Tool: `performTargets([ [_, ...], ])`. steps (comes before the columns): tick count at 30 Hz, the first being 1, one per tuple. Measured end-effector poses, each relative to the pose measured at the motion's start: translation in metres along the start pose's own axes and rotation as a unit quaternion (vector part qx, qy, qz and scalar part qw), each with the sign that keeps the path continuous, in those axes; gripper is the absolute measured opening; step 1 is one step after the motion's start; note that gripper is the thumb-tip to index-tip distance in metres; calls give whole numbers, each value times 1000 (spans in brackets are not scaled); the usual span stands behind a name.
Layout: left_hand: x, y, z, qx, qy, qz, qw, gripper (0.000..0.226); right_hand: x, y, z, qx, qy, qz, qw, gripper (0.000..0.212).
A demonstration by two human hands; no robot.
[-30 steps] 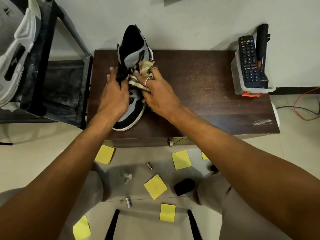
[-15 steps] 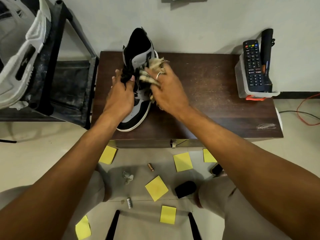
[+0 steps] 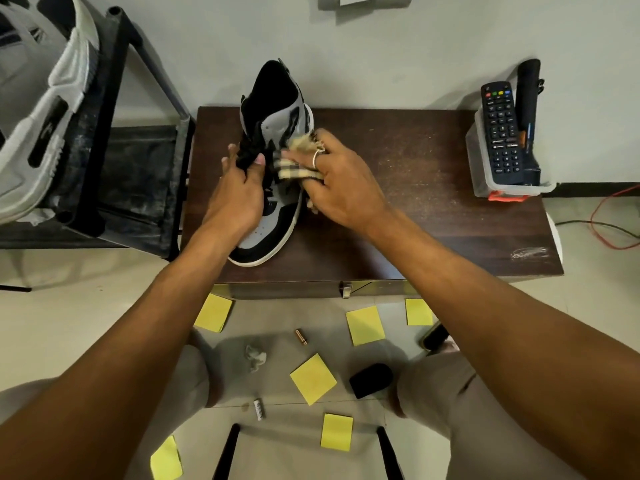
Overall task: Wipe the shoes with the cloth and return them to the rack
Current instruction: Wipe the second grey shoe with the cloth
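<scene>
- Evidently to steady it, the left hand curls its fingers round the tongue of the shoe, which stands on the desk.
- The right hand clutches the cloth in its fingers against the shoe's side, to wipe it.

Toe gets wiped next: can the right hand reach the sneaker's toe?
Probably yes: the right hand, holding the checked beige cloth, is beside the grey-black sneaker; only the left hand's wrist overlaps its toe.
</scene>
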State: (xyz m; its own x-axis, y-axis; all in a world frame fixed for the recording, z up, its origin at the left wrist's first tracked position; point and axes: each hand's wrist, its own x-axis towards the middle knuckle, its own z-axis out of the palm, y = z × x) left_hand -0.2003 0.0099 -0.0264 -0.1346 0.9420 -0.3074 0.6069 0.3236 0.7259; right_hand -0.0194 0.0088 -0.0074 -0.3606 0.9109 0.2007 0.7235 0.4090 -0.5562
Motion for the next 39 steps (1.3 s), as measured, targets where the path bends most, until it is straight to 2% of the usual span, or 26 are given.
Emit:
performTargets([
  [4, 6, -5, 0, -3, 3, -12, 1000, 70, 0, -16, 16, -21, -57, 23, 998, 48],
  [11, 5, -3, -1, -46, -8, -11, 999, 63, -2, -11, 2, -29, -124, 5, 992, 23],
  [13, 7, -1, -5, -86, 5, -5, 996, 71, -3, -8, -1, -21, -105, 10, 994, 29],
  [15, 8, 3, -11, -118, 30, 39, 992, 86, -2, -5, -2, 6, -32, 14, 999, 36],
  [17, 10, 5, -15, -154, 28, 99, 983, 89, -1, -4, 1, 20, 27, 16, 999, 42],
  [19, 11, 4, -13, -171, 11, 143, 975, 78, -2, -9, 9, -4, -8, 25, 1000, 49],
  [21, 10, 4, -9, -166, 21, 161, 973, 74, -3, -14, 18, -28, -61, 27, 997, 42],
  [25, 10, 8, -11, -190, 31, 151, 970, 74, -2, -15, 12, -38, -91, 2, 995, 24],
  [28, 10, 17, -13, -188, 44, 139, 971, 66, 0, -12, 3, -28, -118, 2, 993, 19],
  [30, 10, 21, -14, -179, 51, 141, 972, 58, 0, -9, 2, -1, -107, 16, 994, 20],
  [34, 12, 24, -18, -194, 52, 128, 971, 51, 1, 0, 6, 71, 62, 40, 995, 38],
  [35, 13, 24, -18, -191, 55, 124, 972, 51, 2, 0, 9, 71, 69, 45, 994, 44],
  [37, 13, 24, -17, -181, 60, 125, 974, 50, 3, -7, 17, 40, 13, 56, 998, 53],
  [39, 12, 24, -15, -164, 65, 133, 975, 48, 5, -12, 23, 14, -32, 54, 998, 52],
])
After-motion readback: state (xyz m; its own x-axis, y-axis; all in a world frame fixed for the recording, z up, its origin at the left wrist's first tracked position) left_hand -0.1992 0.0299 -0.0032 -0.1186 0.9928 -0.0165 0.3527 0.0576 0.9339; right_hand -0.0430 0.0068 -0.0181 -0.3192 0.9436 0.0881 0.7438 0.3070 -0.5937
